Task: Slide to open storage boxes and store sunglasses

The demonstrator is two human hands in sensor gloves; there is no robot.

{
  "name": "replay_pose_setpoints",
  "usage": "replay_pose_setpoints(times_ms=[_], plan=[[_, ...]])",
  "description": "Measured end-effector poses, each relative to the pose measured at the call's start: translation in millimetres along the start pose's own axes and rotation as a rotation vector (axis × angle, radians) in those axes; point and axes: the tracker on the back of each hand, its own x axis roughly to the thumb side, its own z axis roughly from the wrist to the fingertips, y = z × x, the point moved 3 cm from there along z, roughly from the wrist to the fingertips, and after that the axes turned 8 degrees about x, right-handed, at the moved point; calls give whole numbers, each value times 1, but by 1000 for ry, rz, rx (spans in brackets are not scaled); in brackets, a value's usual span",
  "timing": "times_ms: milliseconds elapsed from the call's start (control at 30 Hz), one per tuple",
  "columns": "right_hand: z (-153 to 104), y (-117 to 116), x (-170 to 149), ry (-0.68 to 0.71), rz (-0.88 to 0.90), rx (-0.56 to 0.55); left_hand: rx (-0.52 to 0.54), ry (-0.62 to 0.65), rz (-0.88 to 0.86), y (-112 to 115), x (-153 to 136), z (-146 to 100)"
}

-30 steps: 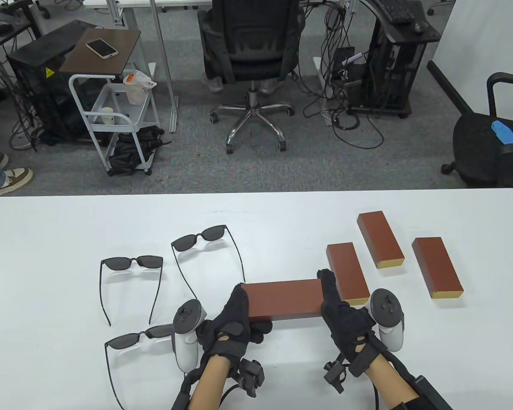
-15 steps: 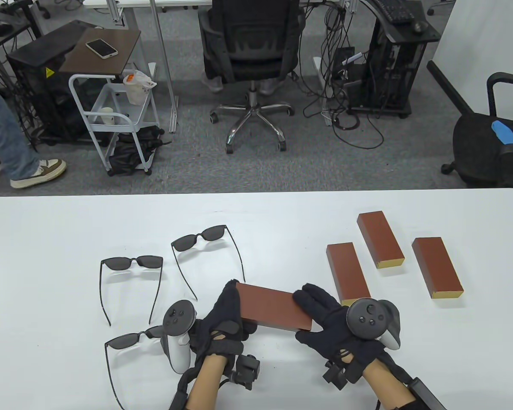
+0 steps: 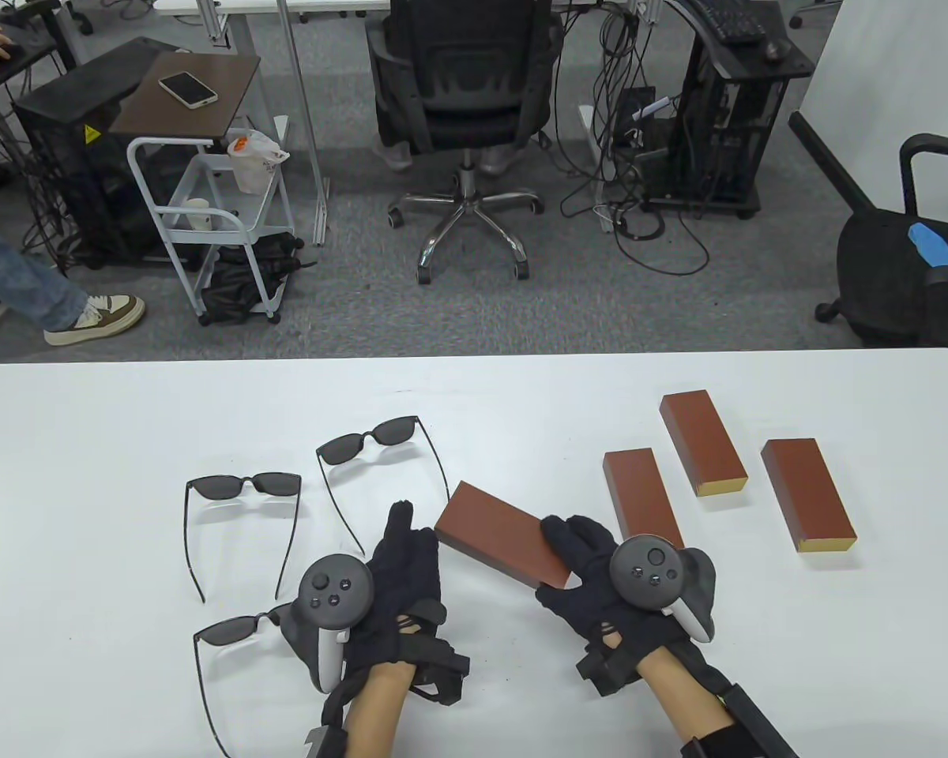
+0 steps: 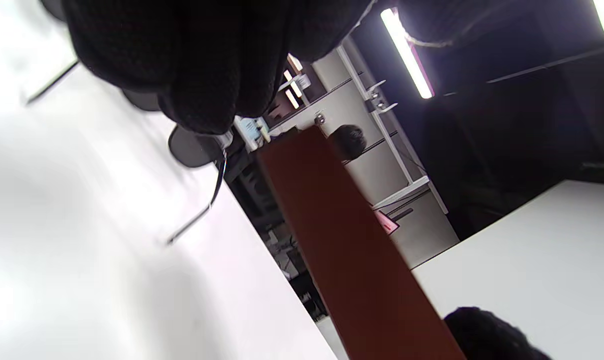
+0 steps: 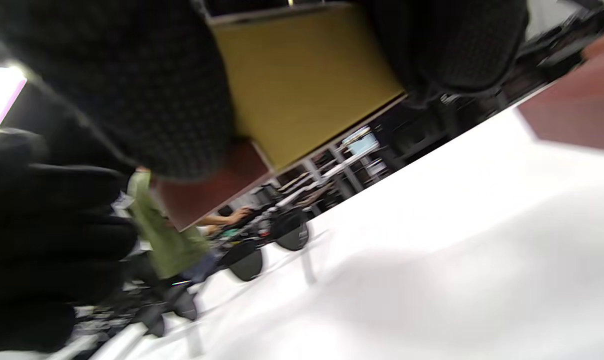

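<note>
My right hand (image 3: 559,562) grips the near end of a brown storage box (image 3: 496,540), which lies slantwise at the table's middle front. In the right wrist view the box's yellow end (image 5: 302,80) sits between my fingers and thumb. My left hand (image 3: 404,541) is beside the box's far-left corner with straight fingers and holds nothing. The left wrist view shows the box (image 4: 352,250) apart from those fingers (image 4: 202,75). Three pairs of dark sunglasses lie to the left: one (image 3: 245,484), another (image 3: 367,440), and a third (image 3: 237,628) partly behind my left hand's tracker.
Three more brown boxes lie at the right: one (image 3: 642,501) just beyond my right hand, two others (image 3: 703,442) (image 3: 807,493) further right. The white table (image 3: 126,410) ends ahead at a floor with an office chair (image 3: 462,95); a person's shoe (image 3: 95,320) is at the left.
My left hand has let go of the box and straightened its fingers. My right hand has swung the box's far end away from me and to the left.
</note>
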Motion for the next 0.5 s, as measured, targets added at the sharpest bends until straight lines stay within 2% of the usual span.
replay_pose_setpoints(times_ms=[167, 367, 500], plan=[[36, 2, 2, -142, -119, -99, 35, 188, 288, 8, 20, -5], [79, -10, 12, -220, -334, -119, 23, 281, 412, 17, 31, -9], [100, -22, 14, -263, -378, -110, 36, 333, 493, 19, 35, -8]])
